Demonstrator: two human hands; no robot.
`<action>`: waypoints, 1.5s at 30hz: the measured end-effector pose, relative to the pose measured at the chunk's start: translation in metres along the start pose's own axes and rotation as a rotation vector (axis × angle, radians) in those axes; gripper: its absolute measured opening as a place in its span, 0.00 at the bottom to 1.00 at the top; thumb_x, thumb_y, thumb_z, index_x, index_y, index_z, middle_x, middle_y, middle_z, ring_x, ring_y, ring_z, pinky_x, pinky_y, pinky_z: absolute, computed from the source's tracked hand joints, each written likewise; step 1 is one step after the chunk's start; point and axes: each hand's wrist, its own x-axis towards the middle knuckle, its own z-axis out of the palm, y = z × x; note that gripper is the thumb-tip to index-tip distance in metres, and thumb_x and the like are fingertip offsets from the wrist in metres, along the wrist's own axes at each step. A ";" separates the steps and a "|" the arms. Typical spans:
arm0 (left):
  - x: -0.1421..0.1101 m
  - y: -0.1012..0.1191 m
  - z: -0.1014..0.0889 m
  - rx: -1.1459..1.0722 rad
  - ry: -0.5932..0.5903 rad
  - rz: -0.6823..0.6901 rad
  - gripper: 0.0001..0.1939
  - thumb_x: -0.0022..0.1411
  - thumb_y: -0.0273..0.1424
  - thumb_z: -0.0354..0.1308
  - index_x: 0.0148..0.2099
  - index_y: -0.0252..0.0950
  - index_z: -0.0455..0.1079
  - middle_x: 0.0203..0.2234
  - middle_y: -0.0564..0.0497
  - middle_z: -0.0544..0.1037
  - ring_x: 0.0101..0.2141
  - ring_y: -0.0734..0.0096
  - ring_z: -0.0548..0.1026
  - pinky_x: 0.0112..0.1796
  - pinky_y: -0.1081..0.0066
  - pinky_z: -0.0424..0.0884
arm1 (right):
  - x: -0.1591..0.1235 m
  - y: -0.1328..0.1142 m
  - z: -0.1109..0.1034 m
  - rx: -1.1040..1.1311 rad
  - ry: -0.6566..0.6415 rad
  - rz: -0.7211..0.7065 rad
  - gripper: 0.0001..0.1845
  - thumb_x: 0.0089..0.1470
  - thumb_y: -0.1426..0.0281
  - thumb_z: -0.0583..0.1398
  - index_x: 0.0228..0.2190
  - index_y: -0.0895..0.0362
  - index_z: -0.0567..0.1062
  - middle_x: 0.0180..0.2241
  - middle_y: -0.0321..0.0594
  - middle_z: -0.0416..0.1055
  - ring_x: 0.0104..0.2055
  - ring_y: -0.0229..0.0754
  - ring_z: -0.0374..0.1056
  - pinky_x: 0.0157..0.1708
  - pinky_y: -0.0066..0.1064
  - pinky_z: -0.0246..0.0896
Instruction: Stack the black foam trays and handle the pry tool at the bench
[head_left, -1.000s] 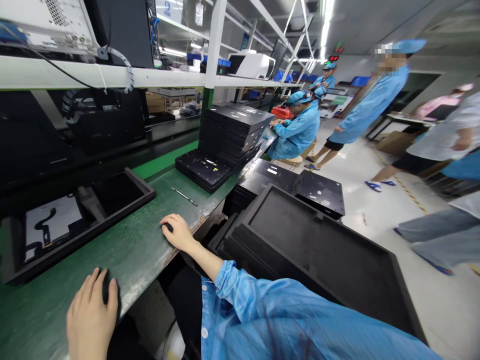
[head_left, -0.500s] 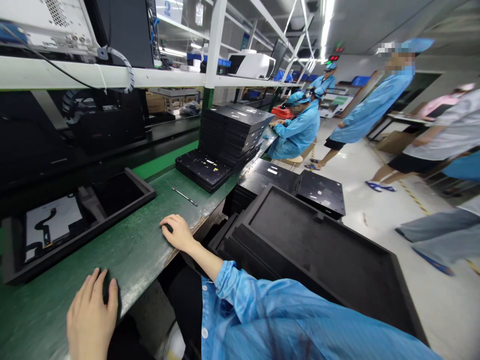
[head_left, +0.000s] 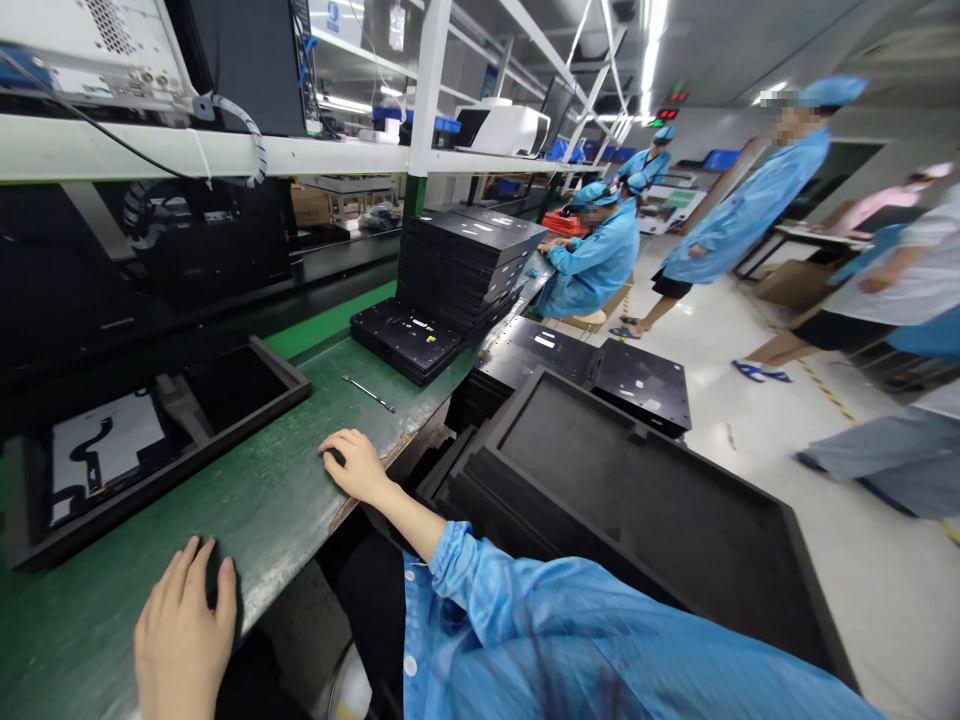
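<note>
My left hand (head_left: 184, 635) lies palm down on the green bench top (head_left: 285, 500) at the near edge, fingers stretched flat beside a small dark patch. My right hand (head_left: 358, 466) rests farther along the same edge, fingers loosely bent over a small dark spot, gripping nothing that I can make out. A blue sleeve covers my right arm. A black tray (head_left: 161, 430) holding a white and black part sits to the left of both hands.
Black flat panels (head_left: 465, 265) are stacked at the far end of the bench, with a thin metal rod (head_left: 369, 392) lying before them. Large black foam trays (head_left: 622, 490) stand to my right. Workers in blue coats sit and walk in the aisle (head_left: 750, 200).
Both hands have stayed where they were. The people in the aisle at right have shifted a little.
</note>
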 end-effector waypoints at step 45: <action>0.002 0.002 -0.003 0.007 -0.003 -0.006 0.32 0.78 0.47 0.42 0.69 0.34 0.71 0.71 0.35 0.72 0.72 0.42 0.67 0.72 0.45 0.61 | -0.001 0.002 0.002 -0.033 -0.011 -0.024 0.08 0.68 0.73 0.64 0.44 0.50 0.83 0.49 0.37 0.82 0.53 0.45 0.73 0.58 0.39 0.65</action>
